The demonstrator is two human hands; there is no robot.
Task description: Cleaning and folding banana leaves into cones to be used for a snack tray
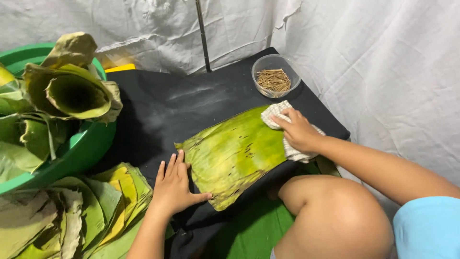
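A large green banana leaf [235,153] with brown streaks lies flat on a black cloth-covered surface [158,110]. My left hand [175,184] rests flat at the leaf's near left edge, fingers spread, thumb touching the leaf. My right hand [299,132] presses a checked white cloth [278,115] onto the leaf's far right end. Part of the cloth hangs out below my palm.
A clear plastic bowl [276,75] of thin brown sticks stands at the far right corner. A green basin [81,151] at left holds rolled leaves [72,91]. Folded leaves [91,211] are stacked at lower left. My bare knee [330,216] is at lower right; white sheets hang behind.
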